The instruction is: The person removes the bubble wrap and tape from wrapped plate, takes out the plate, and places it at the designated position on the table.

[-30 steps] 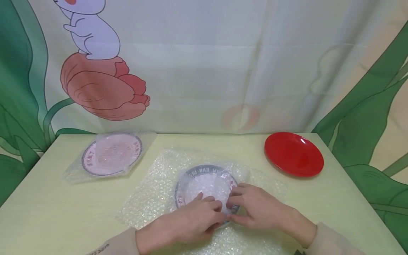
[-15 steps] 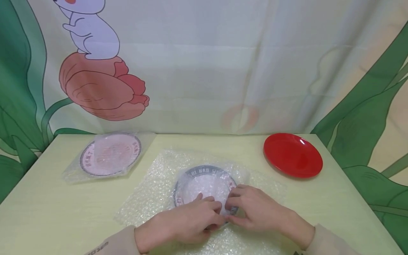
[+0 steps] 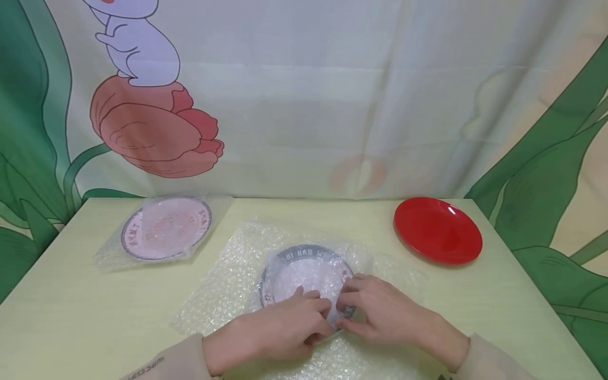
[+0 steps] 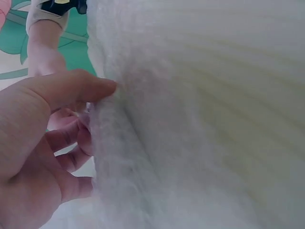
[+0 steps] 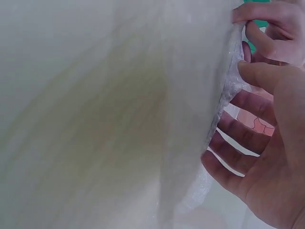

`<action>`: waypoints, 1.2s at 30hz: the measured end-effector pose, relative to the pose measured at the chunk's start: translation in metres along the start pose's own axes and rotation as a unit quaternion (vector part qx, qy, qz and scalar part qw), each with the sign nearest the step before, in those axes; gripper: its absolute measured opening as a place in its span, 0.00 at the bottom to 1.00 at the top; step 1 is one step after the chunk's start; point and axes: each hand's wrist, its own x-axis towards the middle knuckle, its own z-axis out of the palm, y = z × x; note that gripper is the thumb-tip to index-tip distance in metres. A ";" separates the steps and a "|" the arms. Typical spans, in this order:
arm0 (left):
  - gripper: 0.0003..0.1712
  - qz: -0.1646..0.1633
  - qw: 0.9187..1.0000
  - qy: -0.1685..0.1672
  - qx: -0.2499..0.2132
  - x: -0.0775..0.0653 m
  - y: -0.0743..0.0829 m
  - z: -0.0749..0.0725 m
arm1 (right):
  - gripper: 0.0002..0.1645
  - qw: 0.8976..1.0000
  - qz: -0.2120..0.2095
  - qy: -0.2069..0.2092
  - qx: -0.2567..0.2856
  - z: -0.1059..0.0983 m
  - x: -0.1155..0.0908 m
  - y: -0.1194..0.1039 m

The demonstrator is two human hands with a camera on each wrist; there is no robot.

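Note:
A round plate (image 3: 304, 252) with a blue-grey lettered rim lies at mid-table on a large sheet of bubble wrap (image 3: 218, 287), and part of the wrap is folded over its middle. My left hand (image 3: 292, 324) is at the plate's near edge, pinching the wrap between thumb (image 4: 97, 88) and fingers. Just to its right, my right hand (image 3: 380, 311) pinches the wrap at the near right rim with curled fingers. Wrist views show translucent bubble wrap (image 5: 233, 81) between thumb and fingers of each hand. The plate's near edge is mostly hidden by the hands.
Toward the back left lies another plate (image 3: 166, 227), pink with a dark rim, wrapped in clear bubble wrap. A glossy red plate (image 3: 437, 232) sits at the back right. Behind the pale yellow table (image 3: 81, 311) hangs a printed curtain (image 3: 294, 105).

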 end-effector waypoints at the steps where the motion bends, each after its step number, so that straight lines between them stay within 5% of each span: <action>1: 0.19 0.002 1.000 0.001 -0.006 -0.001 -0.001 0.000 | 0.08 1.000 -0.002 0.001 0.000 0.000 0.000 0.001; 11: 0.18 0.035 0.995 0.030 -0.089 -0.010 -0.017 -0.009 | 0.08 1.000 -0.011 0.013 0.010 0.001 -0.001 0.004; 19: 0.22 -0.017 0.986 0.053 -0.156 -0.017 -0.026 -0.019 | 0.08 1.000 -0.002 0.011 0.013 0.001 -0.002 0.004; 26: 0.21 -0.045 0.987 0.064 -0.138 -0.020 -0.033 -0.024 | 0.08 1.000 0.006 0.005 0.022 0.000 -0.002 0.004; 36: 0.19 -0.066 0.992 0.104 -0.033 -0.024 -0.051 -0.028 | 0.08 1.000 0.012 0.000 0.022 0.000 -0.002 0.003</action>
